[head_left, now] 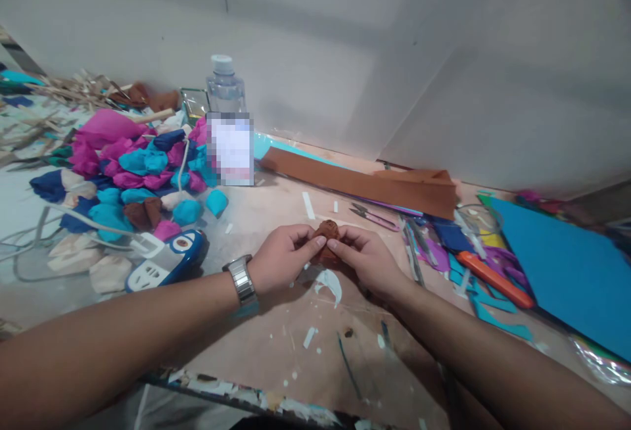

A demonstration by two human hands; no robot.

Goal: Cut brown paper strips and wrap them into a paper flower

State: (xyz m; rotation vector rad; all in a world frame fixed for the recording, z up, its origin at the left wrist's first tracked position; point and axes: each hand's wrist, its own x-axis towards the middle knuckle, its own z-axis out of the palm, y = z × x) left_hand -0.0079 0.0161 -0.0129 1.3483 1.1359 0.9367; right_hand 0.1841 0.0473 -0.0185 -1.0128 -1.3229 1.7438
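Note:
Both my hands meet at the middle of the table around a small brown crumpled paper wad [327,231]. My left hand [280,261], with a metal watch on the wrist, pinches the wad from the left with thumb and fingers. From the right, my right hand [367,257] closes its fingers on the same wad. The lower part of the wad is hidden behind my fingers. A white glue smear [331,283] lies on the table just below my hands.
A heap of pink, blue and turquoise paper balls [129,167] fills the left. A blue glue gun [170,260] lies by it. A water bottle [227,129] stands behind. Brown paper strip [359,183], scissors [375,217], orange cutter [495,279] and blue sheet [566,265] lie right.

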